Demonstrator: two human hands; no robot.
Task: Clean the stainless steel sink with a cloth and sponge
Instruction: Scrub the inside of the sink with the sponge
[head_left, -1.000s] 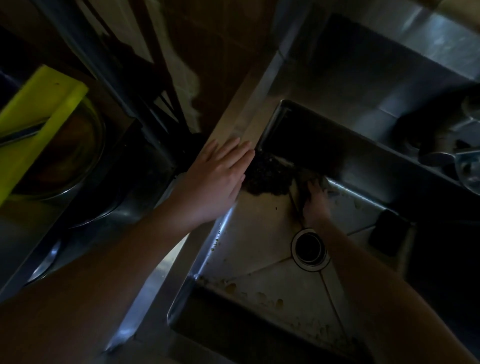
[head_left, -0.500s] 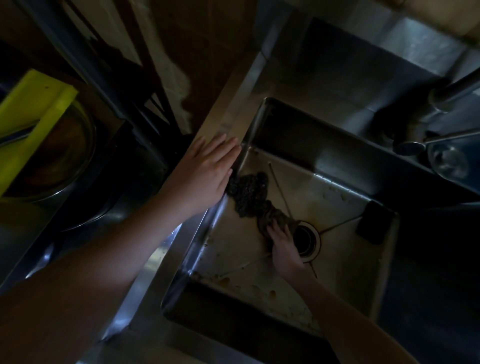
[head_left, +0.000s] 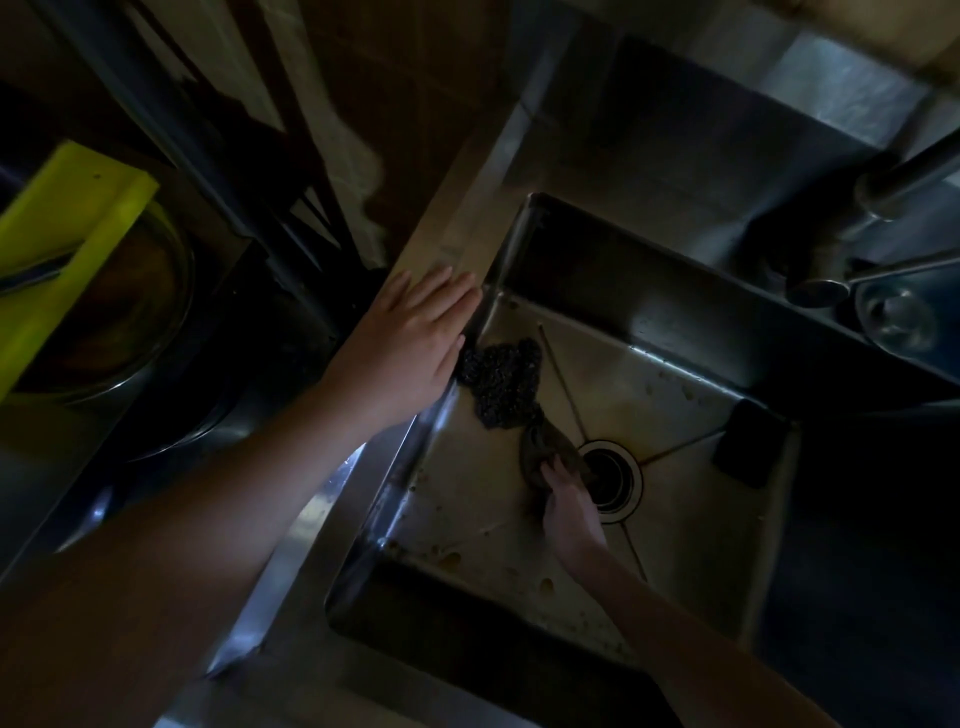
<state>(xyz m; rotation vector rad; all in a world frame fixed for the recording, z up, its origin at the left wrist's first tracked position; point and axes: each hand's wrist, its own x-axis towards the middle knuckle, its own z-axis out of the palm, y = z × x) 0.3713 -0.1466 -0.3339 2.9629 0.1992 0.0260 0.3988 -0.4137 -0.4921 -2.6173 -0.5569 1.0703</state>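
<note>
The stainless steel sink (head_left: 685, 525) fills the middle of the dim head view, its floor spotted with brown stains. A dark, knobbly cloth (head_left: 501, 382) lies stretched across the floor from the left wall toward the round drain (head_left: 610, 480). My right hand (head_left: 569, 506) is down in the basin beside the drain, fingers closed on the cloth's near end. My left hand (head_left: 415, 345) lies flat, fingers together, on the sink's left rim. A dark rectangular sponge (head_left: 748, 441) rests at the basin's right side, apart from both hands.
A faucet spout (head_left: 909, 179) reaches in from the upper right above a metal strainer cup (head_left: 896, 317). Left of the sink stand a yellow-green cutting board (head_left: 62, 244) and a metal bowl (head_left: 150, 322) on a dark counter.
My right hand has dragged the cloth's end from the far left corner toward me, to the drain. The left hand stays on the rim. The camera has shifted slightly.
</note>
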